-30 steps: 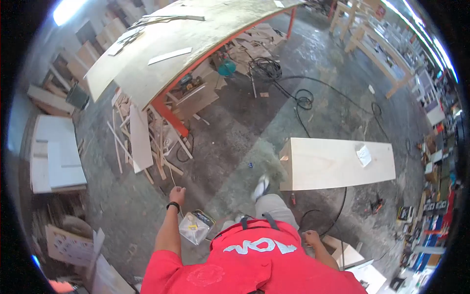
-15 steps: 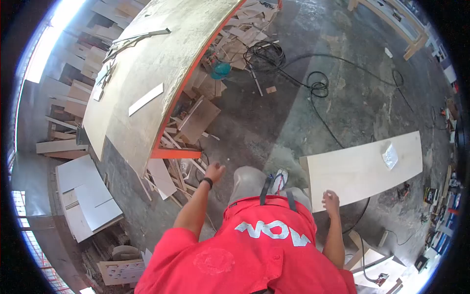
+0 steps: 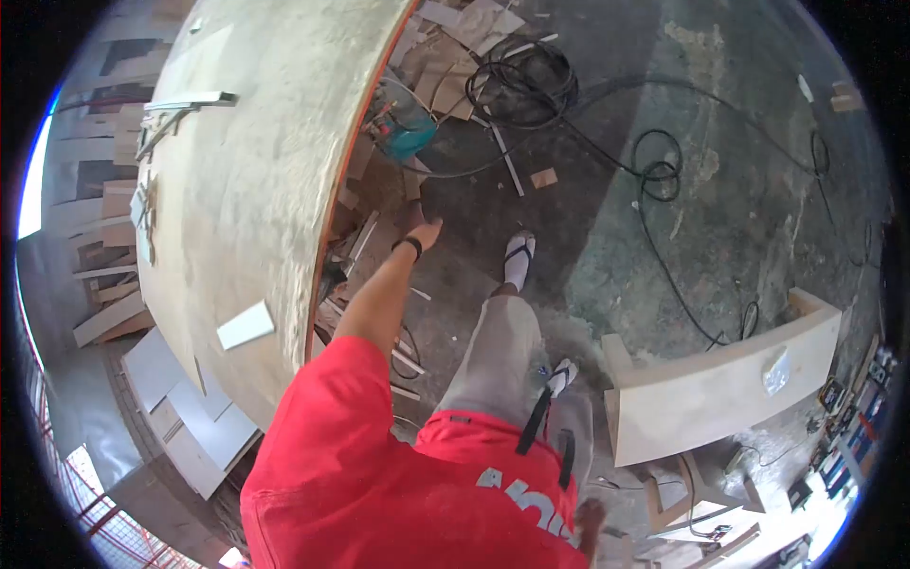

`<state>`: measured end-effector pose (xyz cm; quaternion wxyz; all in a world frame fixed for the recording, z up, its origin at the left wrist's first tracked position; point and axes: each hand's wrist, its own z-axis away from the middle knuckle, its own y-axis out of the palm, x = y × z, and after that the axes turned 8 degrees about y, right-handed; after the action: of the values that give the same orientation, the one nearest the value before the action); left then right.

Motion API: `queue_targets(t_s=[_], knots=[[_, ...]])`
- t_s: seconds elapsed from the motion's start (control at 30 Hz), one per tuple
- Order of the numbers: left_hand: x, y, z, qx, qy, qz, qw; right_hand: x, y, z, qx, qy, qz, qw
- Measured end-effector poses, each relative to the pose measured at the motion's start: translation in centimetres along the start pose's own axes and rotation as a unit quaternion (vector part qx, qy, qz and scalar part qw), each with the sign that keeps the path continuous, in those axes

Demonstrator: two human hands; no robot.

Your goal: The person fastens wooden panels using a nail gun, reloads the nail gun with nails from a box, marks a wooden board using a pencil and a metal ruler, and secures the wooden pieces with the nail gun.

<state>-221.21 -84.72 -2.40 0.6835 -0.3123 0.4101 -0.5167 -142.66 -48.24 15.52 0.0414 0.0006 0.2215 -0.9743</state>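
Observation:
My left hand (image 3: 426,234), with a dark band at the wrist, is stretched forward over the floor beside the large worktable (image 3: 275,104). Its fingers look loosely bent, with nothing visible in them. Near it, under the table's orange-red edge, are wood offcuts (image 3: 364,237) and a teal machine (image 3: 408,137). Low by my hip, my right hand (image 3: 590,517) is blurred and partly covered by the red shirt (image 3: 379,474); its fingers cannot be made out. It is nearest to a pale wooden box-like piece (image 3: 720,403), with a gap between them.
A coiled black hose (image 3: 523,81) trails across the floor to the right. A white strip (image 3: 507,161) and a small wood block (image 3: 544,177) lie ahead. White panels (image 3: 204,417) lean at the left. A small pale board (image 3: 245,325) rests on the table, near metal strips (image 3: 190,100).
My view has shifted forward and turned, and one foot has stepped ahead. The left hand has swung forward along the table's edge; the right hand has dropped back toward my hip.

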Motion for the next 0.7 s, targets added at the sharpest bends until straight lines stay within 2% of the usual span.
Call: queue_targets(t_s=[0.07, 0.13, 0.2, 0.23, 0.27, 0.33, 0.43, 0.5, 0.53, 0.6, 0.7], knots=[[-1.2, -1.4, -7.1, 0.047, -0.042, 0.032, 0.998, 6.1, 1.2, 3.8, 0.029, 0.069, -0.07, 0.995], [0.0, -1.1, -14.5, 0.083, -0.023, 0.004, 0.996, 12.0, 1.5, 6.0, 0.045, 0.101, -0.101, 0.989], [2.2, 0.6, -21.1, 0.045, -0.038, -0.019, 0.998, 16.7, 1.6, 7.0, 0.051, 0.121, -0.116, 0.985], [4.5, 2.1, -24.9, 0.056, -0.045, -0.019, 0.997, 18.7, 1.6, 7.5, 0.052, 0.13, -0.119, 0.983], [7.5, 4.3, -28.6, 0.046, -0.069, 0.019, 0.996, 20.4, 1.6, 7.8, 0.055, 0.138, -0.121, 0.981], [8.7, 4.9, -30.9, 0.042, -0.1, 0.055, 0.993, 23.1, 1.2, 8.1, 0.057, 0.155, -0.12, 0.979], [7.4, 1.4, -34.3, 0.054, -0.03, -0.026, 0.998, 26.1, 1.0, 8.4, 0.058, 0.172, -0.123, 0.976], [6.5, 0.4, -35.0, 0.011, -0.078, -0.057, 0.995, 27.4, 0.8, 8.9, 0.06, 0.182, -0.125, 0.973], [7.1, 0.8, -36.1, 0.014, -0.079, -0.057, 0.995, 28.0, 0.8, 8.9, 0.059, 0.186, -0.127, 0.972], [8.9, 1.5, -38.5, 0.054, -0.064, -0.138, 0.987, 28.7, 0.7, 9.4, 0.061, 0.192, -0.127, 0.971], [9.6, 1.8, -40.3, 0.067, -0.078, -0.11, 0.989, 29.1, 0.6, 10.1, 0.064, 0.195, -0.135, 0.969]])
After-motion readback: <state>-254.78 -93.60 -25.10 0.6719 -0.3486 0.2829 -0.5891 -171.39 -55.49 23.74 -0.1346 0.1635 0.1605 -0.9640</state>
